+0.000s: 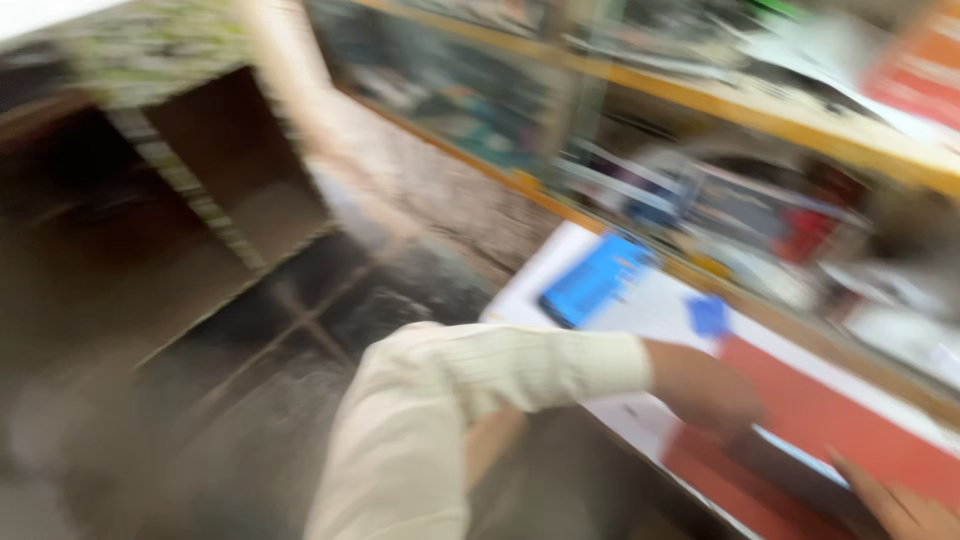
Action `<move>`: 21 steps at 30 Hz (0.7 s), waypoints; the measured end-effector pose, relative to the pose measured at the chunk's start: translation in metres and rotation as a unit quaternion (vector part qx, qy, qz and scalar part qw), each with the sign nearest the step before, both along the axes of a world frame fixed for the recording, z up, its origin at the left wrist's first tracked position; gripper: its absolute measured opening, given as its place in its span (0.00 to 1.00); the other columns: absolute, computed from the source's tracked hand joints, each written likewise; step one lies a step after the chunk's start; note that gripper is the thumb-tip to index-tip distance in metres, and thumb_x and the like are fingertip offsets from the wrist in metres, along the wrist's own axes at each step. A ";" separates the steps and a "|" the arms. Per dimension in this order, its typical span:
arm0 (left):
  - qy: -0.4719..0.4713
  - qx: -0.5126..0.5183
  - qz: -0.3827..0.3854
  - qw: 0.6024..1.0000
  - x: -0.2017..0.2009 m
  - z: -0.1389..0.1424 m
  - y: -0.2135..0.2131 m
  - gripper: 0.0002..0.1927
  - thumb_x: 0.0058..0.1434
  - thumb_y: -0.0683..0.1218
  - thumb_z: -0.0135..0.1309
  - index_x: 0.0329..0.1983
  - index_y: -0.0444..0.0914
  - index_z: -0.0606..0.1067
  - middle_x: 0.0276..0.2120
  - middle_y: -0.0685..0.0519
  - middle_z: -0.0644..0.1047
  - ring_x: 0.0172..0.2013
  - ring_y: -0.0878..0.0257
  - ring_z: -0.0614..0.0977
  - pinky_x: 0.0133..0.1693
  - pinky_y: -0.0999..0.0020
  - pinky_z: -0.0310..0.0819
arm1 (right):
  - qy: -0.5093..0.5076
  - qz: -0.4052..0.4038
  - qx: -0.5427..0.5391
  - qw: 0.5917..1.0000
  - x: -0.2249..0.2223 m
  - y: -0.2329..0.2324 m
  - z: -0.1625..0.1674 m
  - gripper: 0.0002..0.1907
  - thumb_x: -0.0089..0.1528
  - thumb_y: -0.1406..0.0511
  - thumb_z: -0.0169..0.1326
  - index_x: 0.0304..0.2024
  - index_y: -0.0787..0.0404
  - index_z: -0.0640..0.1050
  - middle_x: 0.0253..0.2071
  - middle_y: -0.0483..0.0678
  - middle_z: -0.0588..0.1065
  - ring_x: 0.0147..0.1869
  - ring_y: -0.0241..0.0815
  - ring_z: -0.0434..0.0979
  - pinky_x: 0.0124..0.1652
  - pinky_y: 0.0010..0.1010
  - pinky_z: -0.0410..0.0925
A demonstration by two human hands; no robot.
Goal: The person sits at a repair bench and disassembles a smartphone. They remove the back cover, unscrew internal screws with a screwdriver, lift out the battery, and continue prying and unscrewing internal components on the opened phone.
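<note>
On the far left stands a dark brown wooden cabinet with open compartments [190, 200], and below it a grey speckled stone floor [250, 400], all smeared by motion blur. Toward the middle, the left hand [705, 388] comes out of a cream ribbed knit sleeve [520, 365] and rests on the near edge of a red and white counter mat [830, 420]; the blur hides its fingers, so I cannot tell whether they are curled, flat or pinching anything. A bright blue flat rectangular box [595, 280] lies on the white part of the counter just beyond that hand, apart from it, with a smaller blue piece [708, 315] near it. At the lower right corner the right hand [900, 505] touches a dark flat object [790, 475] on the mat; its grip cannot be made out either. With the head swinging this fast, a hand could easily knock the blue box or push the dark object off the counter edge.
</note>
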State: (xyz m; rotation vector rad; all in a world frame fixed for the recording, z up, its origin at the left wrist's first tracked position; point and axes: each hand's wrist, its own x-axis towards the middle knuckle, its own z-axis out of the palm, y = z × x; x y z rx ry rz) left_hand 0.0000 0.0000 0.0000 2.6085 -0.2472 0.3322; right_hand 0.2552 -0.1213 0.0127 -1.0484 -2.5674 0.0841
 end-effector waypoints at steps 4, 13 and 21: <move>0.114 -0.018 0.169 0.979 -0.036 0.021 -0.051 0.11 0.63 0.46 0.50 0.46 0.42 0.79 0.41 0.48 0.83 0.44 0.49 0.83 0.46 0.53 0.76 | -0.047 -0.258 0.058 0.963 -0.023 -0.115 0.026 0.32 0.50 0.67 0.58 0.60 0.49 0.74 0.38 0.47 0.78 0.43 0.50 0.78 0.44 0.43 0.68; -0.076 -0.532 0.316 0.782 -0.023 0.024 -0.112 0.35 0.62 0.43 0.60 0.68 0.29 0.60 0.56 0.43 0.72 0.45 0.60 0.81 0.45 0.69 0.78 | -0.004 -0.361 0.230 0.904 -0.070 -0.139 0.037 0.23 0.53 0.73 0.59 0.49 0.48 0.83 0.39 0.43 0.75 0.43 0.46 0.72 0.45 0.43 0.64; -0.134 -0.597 0.315 0.726 -0.016 -0.014 -0.108 0.39 0.54 0.30 0.58 0.69 0.28 0.58 0.64 0.45 0.67 0.49 0.59 0.82 0.50 0.68 0.79 | 0.126 -0.339 0.062 0.930 -0.053 -0.137 -0.001 0.26 0.50 0.69 0.64 0.53 0.57 0.80 0.53 0.48 0.75 0.58 0.51 0.73 0.57 0.43 0.65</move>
